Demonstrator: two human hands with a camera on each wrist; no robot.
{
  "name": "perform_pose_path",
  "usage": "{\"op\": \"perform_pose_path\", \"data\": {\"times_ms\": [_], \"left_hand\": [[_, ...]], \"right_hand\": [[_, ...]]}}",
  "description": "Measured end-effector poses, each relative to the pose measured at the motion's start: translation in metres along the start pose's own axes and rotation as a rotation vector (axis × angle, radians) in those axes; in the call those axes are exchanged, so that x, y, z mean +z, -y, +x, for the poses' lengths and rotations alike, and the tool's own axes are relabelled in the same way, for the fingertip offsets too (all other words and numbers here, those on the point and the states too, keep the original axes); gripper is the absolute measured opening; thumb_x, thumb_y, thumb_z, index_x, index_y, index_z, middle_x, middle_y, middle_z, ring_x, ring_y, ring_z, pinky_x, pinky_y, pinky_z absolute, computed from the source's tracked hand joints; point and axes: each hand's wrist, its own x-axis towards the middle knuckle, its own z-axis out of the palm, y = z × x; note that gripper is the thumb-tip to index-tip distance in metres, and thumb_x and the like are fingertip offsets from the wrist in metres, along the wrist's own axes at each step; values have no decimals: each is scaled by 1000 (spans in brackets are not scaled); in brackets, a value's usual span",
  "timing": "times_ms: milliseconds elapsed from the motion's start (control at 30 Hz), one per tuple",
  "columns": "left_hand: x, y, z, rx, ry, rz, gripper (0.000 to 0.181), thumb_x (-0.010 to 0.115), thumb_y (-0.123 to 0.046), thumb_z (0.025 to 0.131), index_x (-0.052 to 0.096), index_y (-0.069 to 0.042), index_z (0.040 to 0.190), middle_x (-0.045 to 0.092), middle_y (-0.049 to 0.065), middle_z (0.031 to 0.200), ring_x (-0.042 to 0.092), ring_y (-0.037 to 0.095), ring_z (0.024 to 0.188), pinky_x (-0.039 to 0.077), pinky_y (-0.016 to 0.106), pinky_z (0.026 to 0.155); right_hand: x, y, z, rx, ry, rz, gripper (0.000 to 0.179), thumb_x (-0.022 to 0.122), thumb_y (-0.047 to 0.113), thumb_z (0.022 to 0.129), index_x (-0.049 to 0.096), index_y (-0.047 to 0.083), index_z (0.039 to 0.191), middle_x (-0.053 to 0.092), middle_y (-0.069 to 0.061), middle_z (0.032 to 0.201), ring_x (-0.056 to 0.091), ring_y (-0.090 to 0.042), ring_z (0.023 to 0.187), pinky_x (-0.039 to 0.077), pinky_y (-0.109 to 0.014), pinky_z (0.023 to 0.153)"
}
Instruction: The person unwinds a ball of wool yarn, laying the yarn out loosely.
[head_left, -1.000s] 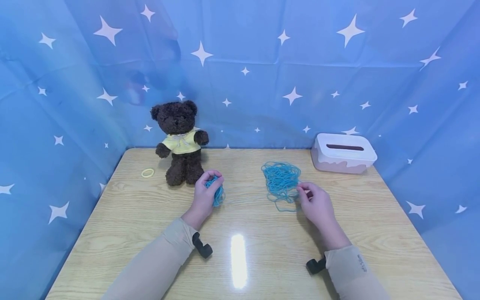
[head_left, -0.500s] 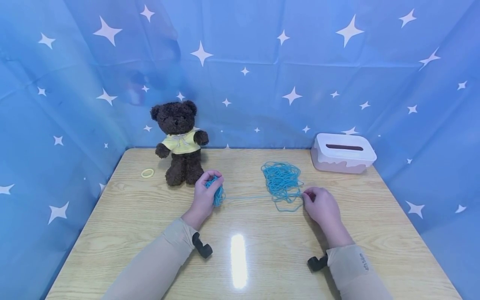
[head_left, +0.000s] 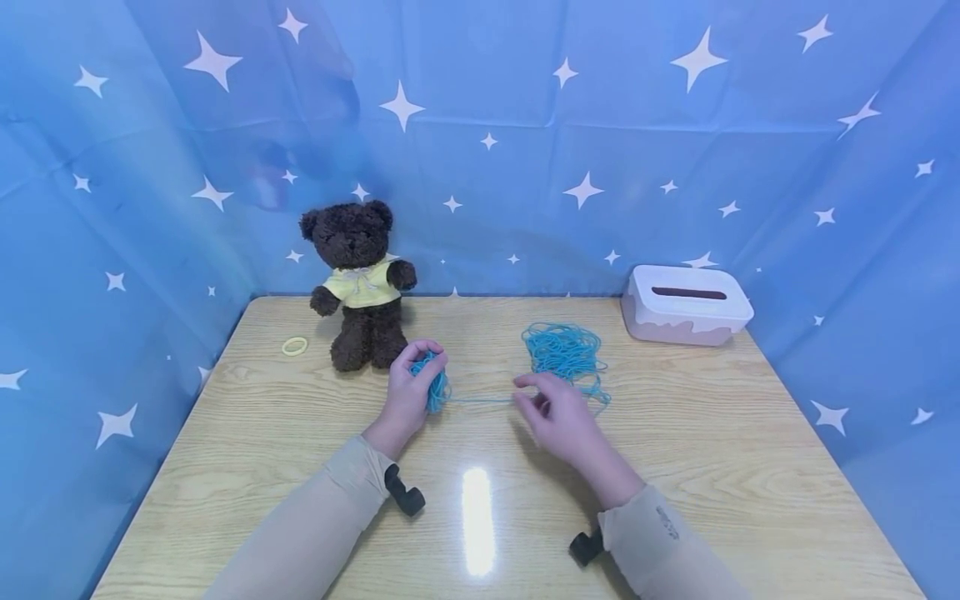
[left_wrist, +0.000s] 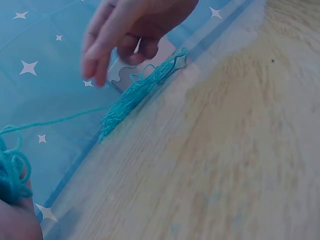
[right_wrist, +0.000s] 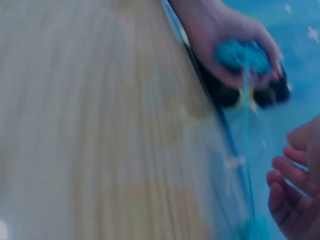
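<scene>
L hand (head_left: 407, 393) clamped on blue yarn bundle (head_left: 437, 390); R hand (head_left: 561, 418) fingers apart, nr yarn pile (head_left: 564, 350) twd far edge of desk (head_left: 735, 433).

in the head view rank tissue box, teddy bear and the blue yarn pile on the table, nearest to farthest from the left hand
1. Teddy bear: just behind the left hand, slightly to its left
2. Blue yarn pile: across a gap to the right
3. Tissue box: farthest right, near the table's back edge
</scene>
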Motion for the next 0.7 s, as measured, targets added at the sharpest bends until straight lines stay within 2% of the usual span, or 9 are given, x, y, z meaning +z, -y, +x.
{"op": "perform_pose_path", "data": {"times_ms": [200,333,467,567,700], "left_hand": [[0,1,0,6,0,9,7,68,-11,106,66,-6,111,63,-5,90,55,8,67,48,20,62],[0,2,1,15,2,-6,8,69,-10,105,65,-5,110,64,-5,90,56,7,67,48,20,62],[-1,2,1,19,4,-18,9,68,-10,105,65,-3,110,63,-5,89,55,7,65,48,20,60],[0,2,1,21,4,-19,3,67,-7,105,67,-7,108,62,-5,88,54,7,65,47,20,60],[0,3,2,25,5,-19,10,65,-4,106,68,-14,105,62,-6,87,53,7,65,46,19,60]], "right_hand": [[30,27,11,-79,124,38,40,69,27,110,69,6,144,79,-12,129,73,-10,87,63,-26,80],[42,37,14,-113,163,23,38,66,29,111,71,8,143,80,-7,128,70,-7,84,60,-25,77],[48,40,14,-131,167,-6,27,68,25,110,78,11,131,81,-2,115,65,-4,81,56,-23,75],[47,38,14,-122,158,-15,19,69,22,109,82,15,121,81,2,106,62,-3,81,55,-22,74],[38,34,13,-99,124,19,16,71,20,108,83,14,116,79,4,99,58,-2,76,53,-21,69]]}}
